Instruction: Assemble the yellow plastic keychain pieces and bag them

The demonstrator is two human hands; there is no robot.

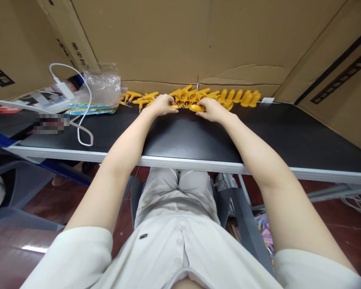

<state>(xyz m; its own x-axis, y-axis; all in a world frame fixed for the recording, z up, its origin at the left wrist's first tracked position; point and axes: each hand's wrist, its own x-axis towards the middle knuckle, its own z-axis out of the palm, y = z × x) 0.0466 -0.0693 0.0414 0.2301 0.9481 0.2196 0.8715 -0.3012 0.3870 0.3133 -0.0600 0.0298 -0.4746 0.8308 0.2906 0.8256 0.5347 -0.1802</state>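
Both my hands are over the far part of the black tabletop, among yellow plastic parts. My left hand [164, 105] is closed in a pinch on a small yellow part, mostly hidden by the fingers. A short way to the right, my right hand [212, 110] is closed round a yellow hollow plastic part [197, 108]. Between and behind the hands lie several yellow hollow parts [183, 96] with round openings facing me. Left of my left hand are yellow T-shaped handles [133, 95] with thin metal coils. Yellow rounded cylinders [237, 95] line up beyond my right hand.
A tall cardboard wall [168, 40] closes off the back. On the left are a clear plastic bag [102, 86], colourful flat packs [92, 109] and a looped white cable [90, 96]. A pale metal edge [192, 161] runs along the table's front.
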